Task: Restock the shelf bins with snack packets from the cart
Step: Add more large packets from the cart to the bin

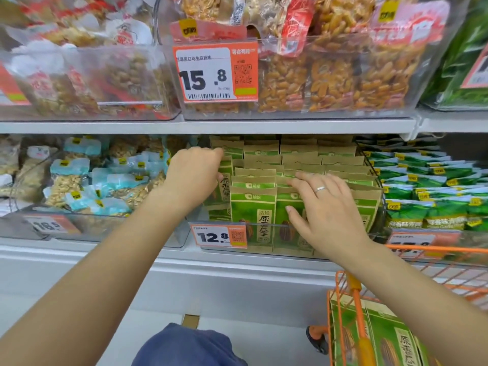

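Your left hand [194, 175] curls around upright green seed packets [253, 207]; your right hand [324, 207] rests flat, fingers straight. Pushing unevenly could topple rows inside the clear bin [280, 253].

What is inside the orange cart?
Green and brown snack packets stand upright in the orange cart, like those in the shelf bin. The right arm and picture edge hide the rest, so their number cannot be told.

seed packets [253, 207]: matt kraft paper tops, glossy green printed fronts | bin [264, 225]: clear smooth plastic | shelf [211, 126]: smooth grey painted metal | cart [353, 286]: orange coated wire | ring [320, 189]: shiny metal | price tag [219, 236]: glossy card
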